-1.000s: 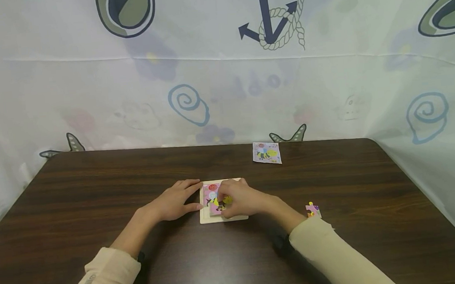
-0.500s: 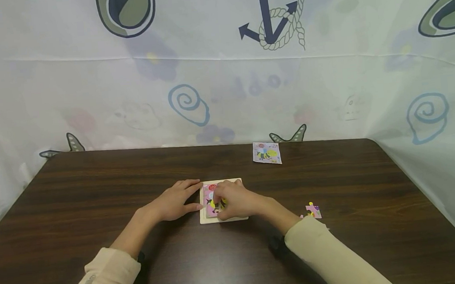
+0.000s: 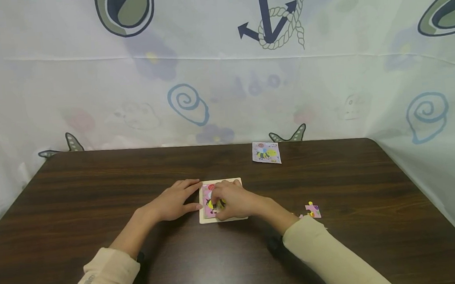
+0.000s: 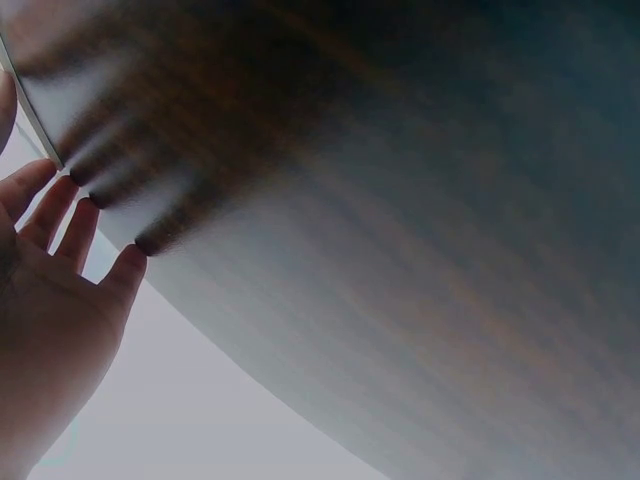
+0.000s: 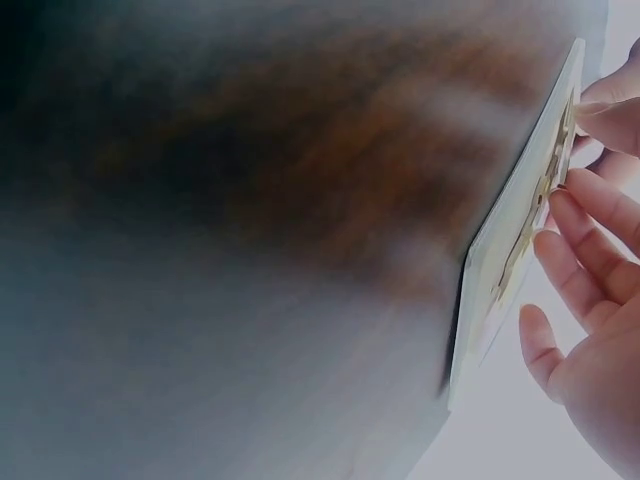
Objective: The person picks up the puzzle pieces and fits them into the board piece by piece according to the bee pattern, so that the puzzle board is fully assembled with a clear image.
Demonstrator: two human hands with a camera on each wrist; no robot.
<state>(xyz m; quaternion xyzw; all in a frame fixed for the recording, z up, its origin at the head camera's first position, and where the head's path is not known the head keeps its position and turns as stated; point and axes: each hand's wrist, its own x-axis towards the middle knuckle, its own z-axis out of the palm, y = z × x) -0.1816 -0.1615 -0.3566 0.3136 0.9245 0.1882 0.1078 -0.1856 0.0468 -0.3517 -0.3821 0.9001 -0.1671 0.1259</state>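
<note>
A pale wooden puzzle tray (image 3: 233,219) lies mid-table, with pink bee-picture puzzle pieces (image 3: 209,211) in its left part. Spread and mostly straight, the fingers of my left hand (image 3: 173,203) touch the tray's left edge. My right hand (image 3: 236,200) comes over the tray from the right, its thumb and index finger pinching a puzzle piece at the near left; the hand covers much of the picture. In the right wrist view the fingertips of the right hand (image 5: 600,270) sit right at the tray's face (image 5: 475,300). The left wrist view catches only the tray's edge (image 4: 30,110).
Loose puzzle pieces (image 3: 313,210) lie to the right, partly hidden behind the right sleeve (image 3: 324,246). A picture card (image 3: 266,152) with the same bee lies near the far edge of the dark wooden table (image 3: 113,173). A printed white curtain (image 3: 216,102) hangs behind.
My right hand has shifted slightly left, and the pink piece at the near left has slid left against the tray's border. More loose pieces show beside the right sleeve. The left hand stays put.
</note>
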